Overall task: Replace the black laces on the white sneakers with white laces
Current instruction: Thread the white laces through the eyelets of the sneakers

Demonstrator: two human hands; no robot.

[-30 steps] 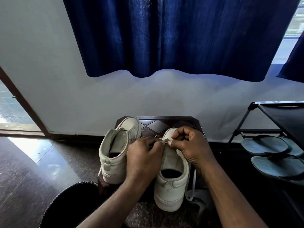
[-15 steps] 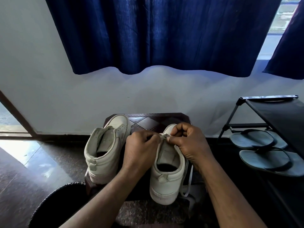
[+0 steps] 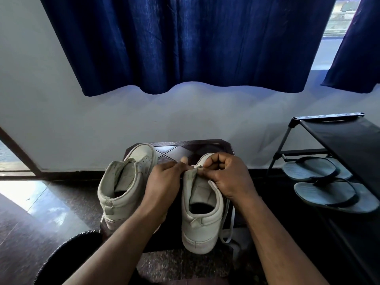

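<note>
Sneaker on right (image 3: 202,225) stands on dark surface (image 3: 178,150), heel toward person, toe toward wall. White lace (image 3: 232,217) trails down its outer side, slack looping by heel. No black lace in view. Right hand (image 3: 226,177) pinches what looks like lace at top eyelets. Left hand (image 3: 164,182) pinches opposite eyelet flap (exact eyelet hidden by fingers). Second sneaker (image 3: 123,192) just beside, apparently unlaced. Judged step: threading white lace into first shoe. Next move calls for feeding tip through eyelet and evening out slack. Shoe rack (image 3: 337,128) with flip-flops (image 3: 329,194) at right.
</note>
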